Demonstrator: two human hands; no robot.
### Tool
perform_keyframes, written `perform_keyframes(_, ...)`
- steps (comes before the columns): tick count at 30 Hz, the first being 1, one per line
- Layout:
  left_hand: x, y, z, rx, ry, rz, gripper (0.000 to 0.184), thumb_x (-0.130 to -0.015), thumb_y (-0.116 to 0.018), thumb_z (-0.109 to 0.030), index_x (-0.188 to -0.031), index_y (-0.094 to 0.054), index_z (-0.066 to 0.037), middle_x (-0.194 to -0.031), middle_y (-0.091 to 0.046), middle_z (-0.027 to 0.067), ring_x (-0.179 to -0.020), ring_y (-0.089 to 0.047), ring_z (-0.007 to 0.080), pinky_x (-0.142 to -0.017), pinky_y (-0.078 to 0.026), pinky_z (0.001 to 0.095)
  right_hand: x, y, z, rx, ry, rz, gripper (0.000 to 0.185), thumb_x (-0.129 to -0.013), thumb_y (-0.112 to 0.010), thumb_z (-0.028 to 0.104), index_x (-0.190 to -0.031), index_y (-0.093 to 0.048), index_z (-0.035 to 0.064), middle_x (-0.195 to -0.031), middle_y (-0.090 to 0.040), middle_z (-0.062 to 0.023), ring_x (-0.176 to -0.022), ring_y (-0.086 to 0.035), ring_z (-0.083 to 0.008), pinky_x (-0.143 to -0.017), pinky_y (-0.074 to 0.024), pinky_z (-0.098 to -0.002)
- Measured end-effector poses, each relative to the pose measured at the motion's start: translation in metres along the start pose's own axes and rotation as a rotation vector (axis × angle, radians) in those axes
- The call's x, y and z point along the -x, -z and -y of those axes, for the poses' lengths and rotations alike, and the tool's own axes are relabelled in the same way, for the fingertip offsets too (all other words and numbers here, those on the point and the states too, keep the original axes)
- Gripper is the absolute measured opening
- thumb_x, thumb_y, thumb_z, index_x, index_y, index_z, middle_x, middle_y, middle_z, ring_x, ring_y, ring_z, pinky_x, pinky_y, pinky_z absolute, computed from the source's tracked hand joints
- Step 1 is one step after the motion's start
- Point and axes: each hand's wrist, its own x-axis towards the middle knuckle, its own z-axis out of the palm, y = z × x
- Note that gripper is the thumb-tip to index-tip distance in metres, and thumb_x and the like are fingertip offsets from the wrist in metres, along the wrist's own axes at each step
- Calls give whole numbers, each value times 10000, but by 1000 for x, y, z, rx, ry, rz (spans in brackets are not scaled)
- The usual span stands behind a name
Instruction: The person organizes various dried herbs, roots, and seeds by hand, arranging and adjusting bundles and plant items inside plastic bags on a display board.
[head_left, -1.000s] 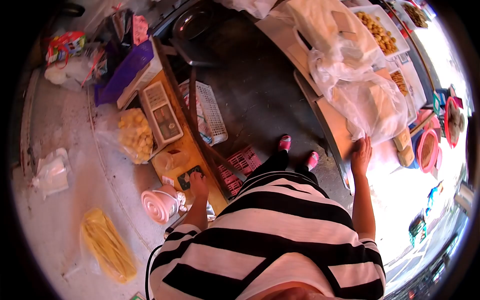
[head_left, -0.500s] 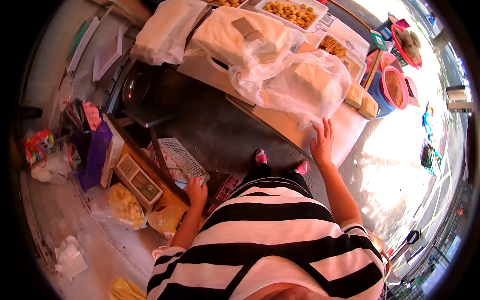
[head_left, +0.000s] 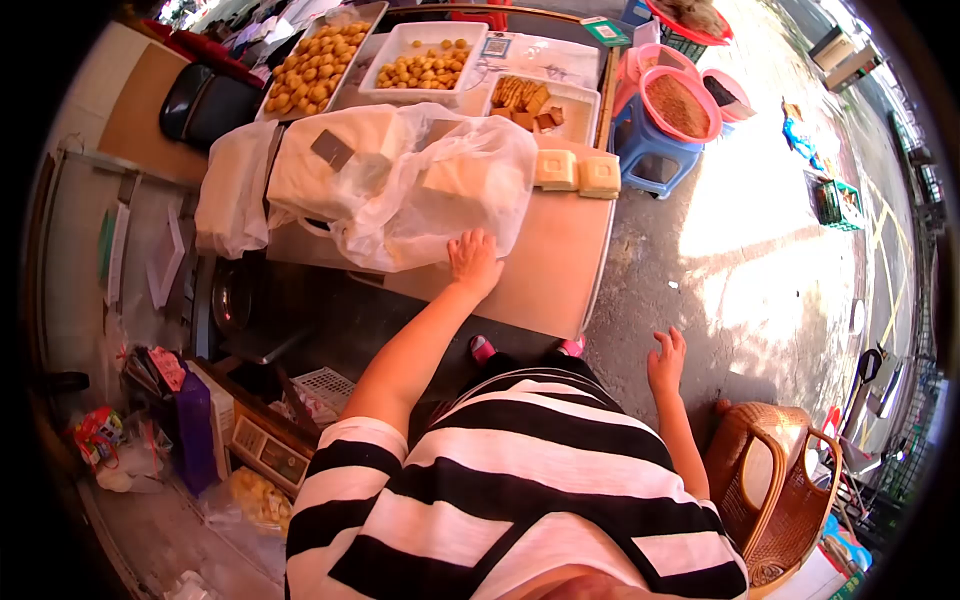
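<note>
My left hand (head_left: pixel 475 262) reaches over the table's near side. Its fingers are slightly spread and rest on the lower edge of a clear plastic sheet (head_left: pixel 400 235). Large pale blocks (head_left: pixel 340 155), which look like tofu, lie beneath the plastic, with a small dark flat card (head_left: pixel 332 150) on top. To the right of the covered blocks sit pale yellow square pieces (head_left: pixel 599 174) with stamped tops. Off the table's right corner, my right hand (head_left: pixel 666 362) hangs in the air with its fingers apart and nothing in it.
Trays of round golden balls (head_left: pixel 425 68) and flat brown pieces (head_left: pixel 545 105) stand at the table's back. A blue stool (head_left: pixel 650 150) bears a pink basin (head_left: pixel 682 100). A wicker chair (head_left: pixel 760 480) is close on my right. A wooden drawer unit (head_left: pixel 270 450) stands at left.
My view has swung to the right. My left hand has moved from beside the basket at the drawers to the plastic. My right hand has left the table edge and dropped to the right.
</note>
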Motion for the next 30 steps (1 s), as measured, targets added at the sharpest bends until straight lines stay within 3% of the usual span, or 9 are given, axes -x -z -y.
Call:
perform_keyframes(1,-5,-16,3,-111,33,94,160,-782,-678,-217,-883,-623,-107,-977,-634,77,-943,-588,273,-866,-378,443,7,4,-26,10,-88,12,345,-741,-584,-16,-1078,-621,50,-1339,-480,-217,-1288,-408,-398,-1081,-346,-459)
perform_keyframes(7,-7,26,-21,274,277,324,157,-780,-659,-212,-900,-636,-113,-1019,-649,66,-1030,-575,223,-875,-355,442,54,35,-132,-72,-305,123,298,-776,-593,41,-1072,-627,35,-1181,-584,-189,-1134,-523,-367,-999,-412,-430)
perform_keyframes(10,1,41,-46,137,255,260,228,-767,-678,-199,-973,-625,-115,-1059,-632,59,-1064,-553,239,-873,-357,452,71,41,-158,-55,-386,157,288,-794,-588,62,-1078,-626,30,-1115,-614,-183,-1068,-558,-362,-955,-438,-422)
perform_keyframes(13,-16,38,-70,113,136,51,453,-719,-734,-204,-1137,-582,-116,-1173,-585,50,-1153,-494,260,-917,-340,468,76,50,-158,-100,-457,168,283,-804,-594,73,-1082,-627,30,-1100,-621,-185,-1067,-566,-357,-945,-447,-415)
perform_keyframes(16,-71,46,-87,99,-118,-19,722,-679,-787,-229,-1320,-475,-119,-1325,-505,62,-1290,-392,284,-1041,-258,526,71,37,-166,-172,-428,214,274,-817,-603,89,-1085,-620,35,-1105,-622,-182,-1077,-564,-357,-947,-445,-418)
perform_keyframes(18,-112,39,-86,-58,-178,45,998,-650,-823,-272,-1476,-280,-133,-1420,-445,68,-1387,-295,286,-1129,-104,582,63,33,-161,-217,-394,275,281,-824,-611,99,-1099,-609,42,-1123,-622,-175,-1091,-563,-355,-961,-440,-418)
perform_keyframes(21,-165,23,-74,-92,-305,147,1174,-625,-842,-305,-1532,-112,-156,-1455,-417,73,-1428,-238,268,-1134,4,625,45,37,-153,-257,-313,357,285,-833,-615,110,-1111,-606,46,-1135,-622,-169,-1114,-557,-350,-970,-436,-416)
perform_keyframes(27,-208,24,-86,-90,-232,535,1233,-617,-845,-264,-1538,-30,-177,-1398,-483,60,-1341,-397,231,-1123,22,648,15,49,-186,-257,-338,423,298,-837,-630,139,-1120,-611,47,-1138,-636,-161,-1090,-585,-346,-937,-465,-414)
perform_keyframes(30,-208,27,-85,16,-191,534,1216,-618,-843,-236,-1538,-50,-174,-1377,-497,54,-1295,-451,241,-1124,22,646,-2,56,-221,-197,-338,516,315,-829,-639,155,-1121,-615,41,-1123,-647,-166,-1064,-605,-347,-915,-481,-417)
